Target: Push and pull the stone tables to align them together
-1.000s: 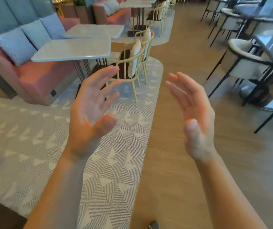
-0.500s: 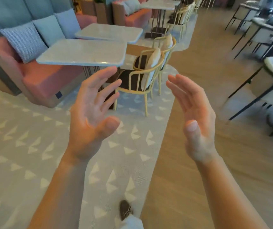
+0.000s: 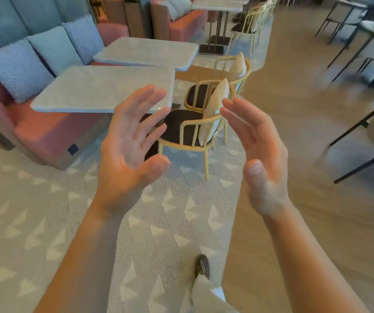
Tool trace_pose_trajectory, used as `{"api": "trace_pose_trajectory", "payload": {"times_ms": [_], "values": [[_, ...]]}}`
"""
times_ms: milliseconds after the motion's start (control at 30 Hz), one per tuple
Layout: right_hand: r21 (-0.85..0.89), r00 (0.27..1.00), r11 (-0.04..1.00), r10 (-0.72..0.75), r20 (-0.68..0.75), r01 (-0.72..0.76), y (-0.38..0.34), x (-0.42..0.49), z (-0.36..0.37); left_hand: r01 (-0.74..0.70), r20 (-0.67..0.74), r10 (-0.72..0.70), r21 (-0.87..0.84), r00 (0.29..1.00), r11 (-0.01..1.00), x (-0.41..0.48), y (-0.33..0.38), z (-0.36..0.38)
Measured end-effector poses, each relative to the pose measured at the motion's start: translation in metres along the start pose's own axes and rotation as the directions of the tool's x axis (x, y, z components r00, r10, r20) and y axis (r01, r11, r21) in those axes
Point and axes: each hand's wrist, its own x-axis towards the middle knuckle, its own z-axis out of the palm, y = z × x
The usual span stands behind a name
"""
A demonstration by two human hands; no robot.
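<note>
Closer than half-second ago: near table [image 3: 95, 86]; person walking in. Raised, palms facing: left hand [image 3: 127, 152], right hand [image 3: 260, 159], grip wide, empty, likely readied for table edge. It stands ahead-left by sofa [image 3: 45, 134], untouched; far table [image 3: 147, 51] behind, offset right, edges not lined up.

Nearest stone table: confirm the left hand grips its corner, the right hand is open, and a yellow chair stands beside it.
Wrong on one count. The head view shows the left hand gripping nothing: its fingers are spread open in the air in front of the corner of the stone table. The right hand is open, and a yellow chair stands beside the table.
</note>
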Motion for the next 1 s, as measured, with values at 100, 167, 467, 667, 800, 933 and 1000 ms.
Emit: {"api": "trace_pose_trajectory", "payload": {"times_ms": [100,167,467,667,800,933,1000], "values": [[0.027,1.000,0.999,-0.022,0.006,0.022,0.049,0.045,0.005,-0.010,0.000,0.010,0.039,1.000,0.999,0.046,-0.030,-0.019],[0.056,0.999,0.998,-0.025,0.021,0.024,0.079,0.081,0.010,-0.010,-0.002,0.010,0.068,1.000,0.998,0.083,-0.047,-0.032],[0.155,0.988,0.987,0.016,0.156,-0.041,0.180,0.209,0.066,0.033,-0.102,-0.019,0.142,0.995,0.989,0.183,-0.107,-0.114],[0.163,0.976,0.984,0.030,0.216,-0.066,0.243,0.273,0.144,0.037,-0.140,-0.017,0.140,0.990,0.989,0.223,-0.150,-0.204],[0.168,0.975,0.984,0.028,0.221,-0.066,0.278,0.316,0.211,0.008,-0.177,0.015,0.131,0.984,0.991,0.251,-0.168,-0.282],[0.160,0.972,0.985,0.030,0.233,-0.068,0.299,0.361,0.285,0.024,-0.200,0.006,0.145,0.980,0.989,0.281,-0.169,-0.367],[0.166,0.972,0.985,0.014,0.233,-0.054,0.311,0.381,0.318,0.021,-0.177,0.009,0.169,0.984,0.985,0.294,-0.171,-0.407]]}}
